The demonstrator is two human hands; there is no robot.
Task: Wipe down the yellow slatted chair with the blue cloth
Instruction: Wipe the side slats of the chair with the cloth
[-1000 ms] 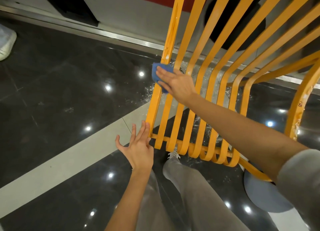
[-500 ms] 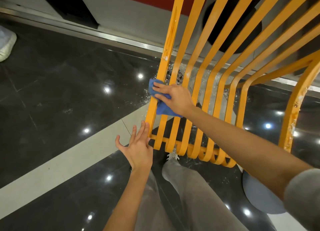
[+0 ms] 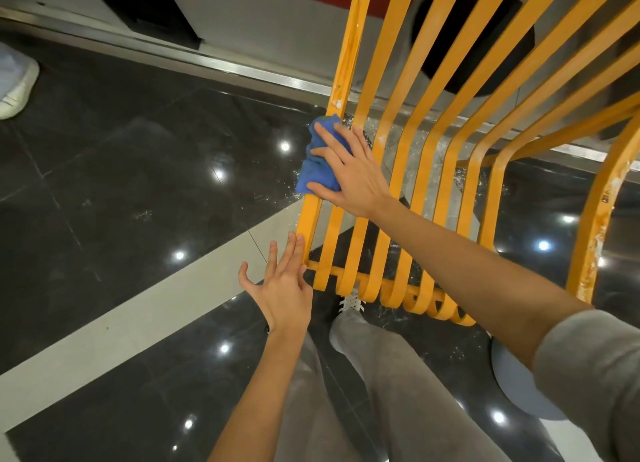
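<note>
The yellow slatted chair [image 3: 408, 191] fills the right half of the view, its curved slats running from the top down to a rolled front edge. My right hand [image 3: 346, 174] lies flat on the blue cloth [image 3: 317, 171], pressing it against the leftmost slat about halfway up. My left hand [image 3: 284, 285] is open, fingers spread, its fingertips touching the lower end of that same slat near the front crossbar. White specks and smears mark the slats and the right-hand frame piece [image 3: 599, 226].
Glossy black floor tiles with a pale strip [image 3: 138, 309] lie below. My grey-trousered legs [image 3: 363, 392] and a white shoe [image 3: 351, 304] stand under the chair's front edge. Another person's white shoe [image 3: 15, 87] is at far left. A metal threshold [image 3: 221, 65] runs along the wall.
My right hand slid the cloth down the leftmost slat, then back up to mid-height, with the fingers now flatter. My left hand stayed at the slat's lower end.
</note>
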